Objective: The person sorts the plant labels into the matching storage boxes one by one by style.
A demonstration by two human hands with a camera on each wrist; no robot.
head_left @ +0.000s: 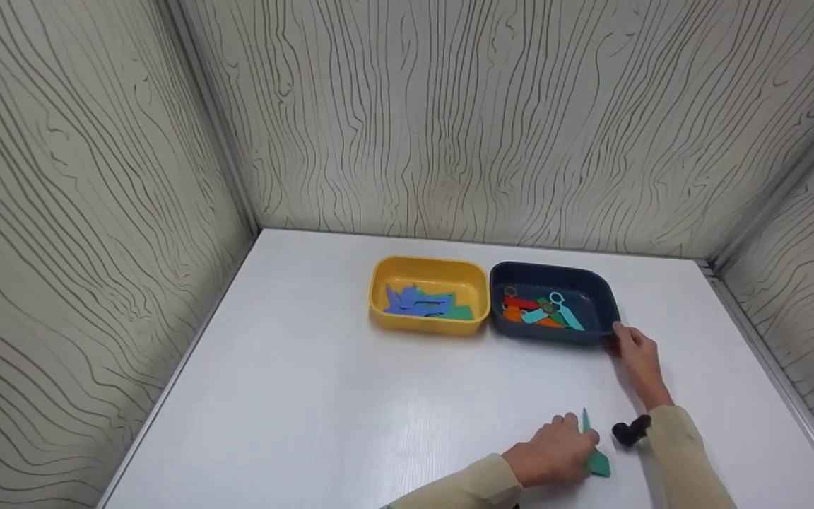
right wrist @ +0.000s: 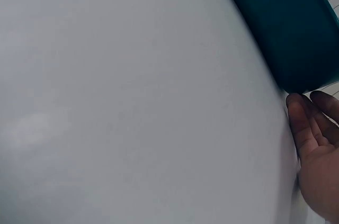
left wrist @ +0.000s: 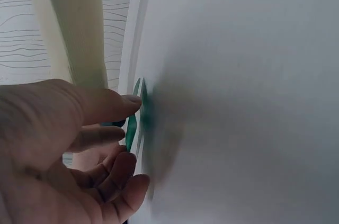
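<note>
My left hand (head_left: 555,449) is low over the white table and pinches a flat green piece (head_left: 598,464) with a narrow pointed end. In the left wrist view the thumb (left wrist: 127,103) lies against that green piece (left wrist: 131,131), which stands on edge close to the tabletop. My right hand (head_left: 639,357) holds the near right corner of a dark blue bin (head_left: 555,334). Seen from the right wrist, its bent fingers (right wrist: 300,121) are at the bin's lower corner. Inside the bin lie red, orange, green and light blue flat pieces, some with ring ends.
A yellow bin (head_left: 429,324) stands directly left of the dark blue one, with purple and green flat pieces inside. Close to the right sleeve is a small black object (head_left: 629,431). Wood-patterned panels (head_left: 449,127) border the white table (head_left: 294,396) at the back and sides.
</note>
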